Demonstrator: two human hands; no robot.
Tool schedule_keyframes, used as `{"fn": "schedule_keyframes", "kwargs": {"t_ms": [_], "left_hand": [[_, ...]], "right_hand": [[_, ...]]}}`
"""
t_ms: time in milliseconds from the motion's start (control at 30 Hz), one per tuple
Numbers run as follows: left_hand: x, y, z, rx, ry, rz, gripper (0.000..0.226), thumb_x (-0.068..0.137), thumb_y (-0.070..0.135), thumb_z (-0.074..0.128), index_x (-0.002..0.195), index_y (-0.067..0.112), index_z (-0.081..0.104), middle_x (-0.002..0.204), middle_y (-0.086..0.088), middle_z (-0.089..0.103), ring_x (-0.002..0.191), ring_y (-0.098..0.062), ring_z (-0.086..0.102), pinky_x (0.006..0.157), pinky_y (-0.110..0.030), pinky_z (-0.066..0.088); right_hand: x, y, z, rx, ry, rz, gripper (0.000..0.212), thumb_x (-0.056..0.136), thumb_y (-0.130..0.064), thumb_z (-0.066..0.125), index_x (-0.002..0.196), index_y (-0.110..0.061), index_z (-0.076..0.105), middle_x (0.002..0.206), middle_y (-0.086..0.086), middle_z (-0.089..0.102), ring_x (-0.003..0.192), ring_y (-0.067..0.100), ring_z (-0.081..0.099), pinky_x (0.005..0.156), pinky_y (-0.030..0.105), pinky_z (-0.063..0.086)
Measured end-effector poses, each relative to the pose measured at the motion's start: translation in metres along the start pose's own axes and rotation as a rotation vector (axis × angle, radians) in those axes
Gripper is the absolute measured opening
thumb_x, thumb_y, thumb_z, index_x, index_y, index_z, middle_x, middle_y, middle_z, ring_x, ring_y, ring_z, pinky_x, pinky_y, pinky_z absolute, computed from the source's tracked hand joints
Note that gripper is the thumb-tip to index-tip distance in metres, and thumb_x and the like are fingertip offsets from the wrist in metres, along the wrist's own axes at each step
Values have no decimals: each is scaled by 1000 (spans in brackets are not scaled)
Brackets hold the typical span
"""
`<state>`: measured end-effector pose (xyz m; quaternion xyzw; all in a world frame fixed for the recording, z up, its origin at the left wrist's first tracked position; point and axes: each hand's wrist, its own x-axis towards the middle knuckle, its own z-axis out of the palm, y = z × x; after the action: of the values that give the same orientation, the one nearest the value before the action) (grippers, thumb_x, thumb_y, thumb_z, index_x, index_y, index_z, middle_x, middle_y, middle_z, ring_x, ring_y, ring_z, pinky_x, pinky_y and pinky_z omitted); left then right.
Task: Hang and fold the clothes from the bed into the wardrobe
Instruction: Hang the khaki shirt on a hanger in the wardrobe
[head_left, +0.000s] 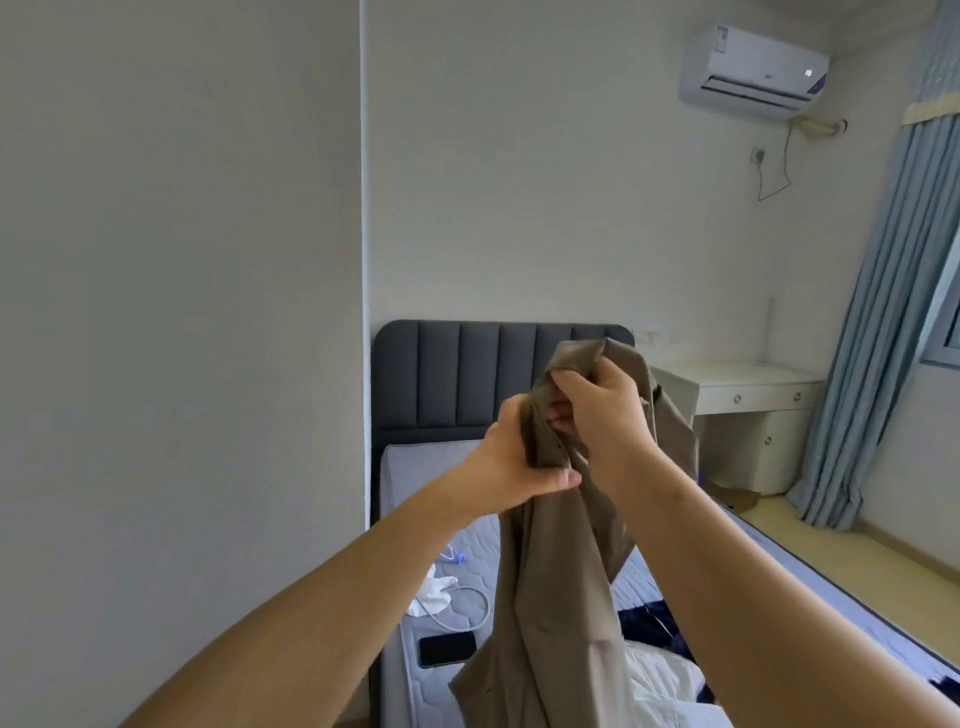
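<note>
- Both hands clamped on the top of the tan garment (561, 597), folks: left hand (506, 467) wrapped round a bunched fold with the thumb laid across the front, right hand (605, 415) curled over the top edge just above it.
- Very close together, those two, nearly touching. Why so tight?
- My read: they're sorting out the top edge, gathering it so the rest drops straight. It's held up high in front of the grey headboard (457, 374), which lets the cloth hang off the mattress (431, 467).
- Does it hang clear?
- Mostly. The bulk falls straight below the two fists, between the forearms, but its lower end runs out of the bottom of the shot, so I can't say whether it touches the bed.
- Hanger or fold for this one?
- Can't tell what sort of garment it is. No hanger in sight, and no wardrobe I can pick out.
- More waiting below?
- White clothing (660, 686) and something dark navy (644, 623) on the mattress to the right of the hanging cloth, a black phone (447, 648) and white cable (480, 603) to its left. Early days in this job, I'd say.
</note>
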<state>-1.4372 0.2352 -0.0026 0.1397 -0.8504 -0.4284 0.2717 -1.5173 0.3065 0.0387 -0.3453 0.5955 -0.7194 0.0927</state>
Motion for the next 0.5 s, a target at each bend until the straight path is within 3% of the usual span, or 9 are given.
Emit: {"fn": "schedule_keyframes", "kwargs": {"t_ms": [67, 133, 200, 267, 367, 500], "left_hand": [[1, -1, -7, -79, 112, 32, 59, 78, 12, 72, 123, 20, 34, 116, 3, 54, 109, -10, 53, 91, -20, 42], [-1, -3, -20, -187, 161, 30, 51, 81, 5, 68, 123, 12, 41, 118, -7, 57, 111, -20, 55, 97, -34, 45], [-6, -7, -31, -254, 230, -35, 40, 84, 3, 60, 119, 14, 44, 114, -11, 57, 105, -23, 56, 93, -39, 48], [-13, -12, -39, -301, 323, -129, 28, 88, 1, 50, 107, 21, 48, 109, -9, 57, 98, -22, 56, 89, -37, 49], [-25, -21, -47, -300, 332, -163, 21, 91, 5, 50, 95, 25, 54, 101, -7, 61, 98, -25, 58, 91, -39, 50], [-40, -31, -67, -333, 477, -166, 20, 94, 12, 49, 85, 27, 58, 89, -1, 63, 83, -17, 59, 72, -26, 51]], "right_hand": [[-1, -6, 11, 0, -53, -49, 18, 91, -13, 54, 74, -17, 58, 62, -1, 63, 64, 12, 63, 65, 24, 56], [-2, -8, 15, 41, -129, -42, 17, 91, -12, 54, 76, -17, 60, 60, -6, 68, 66, 8, 67, 64, 22, 57], [-6, -7, 18, 62, -220, -32, 16, 91, -9, 55, 79, -16, 61, 64, -5, 71, 69, 7, 69, 66, 22, 58], [-11, -2, 23, 42, -272, -32, 15, 91, -7, 55, 80, -15, 62, 71, -1, 71, 75, 12, 69, 71, 23, 57], [-18, 5, 32, 11, -299, -23, 15, 90, -10, 56, 81, -18, 62, 73, -1, 70, 74, 12, 67, 70, 22, 56], [-27, 22, 42, 67, -320, 104, 9, 91, -22, 57, 89, -29, 61, 75, -1, 65, 72, 12, 60, 65, 23, 48]]}}
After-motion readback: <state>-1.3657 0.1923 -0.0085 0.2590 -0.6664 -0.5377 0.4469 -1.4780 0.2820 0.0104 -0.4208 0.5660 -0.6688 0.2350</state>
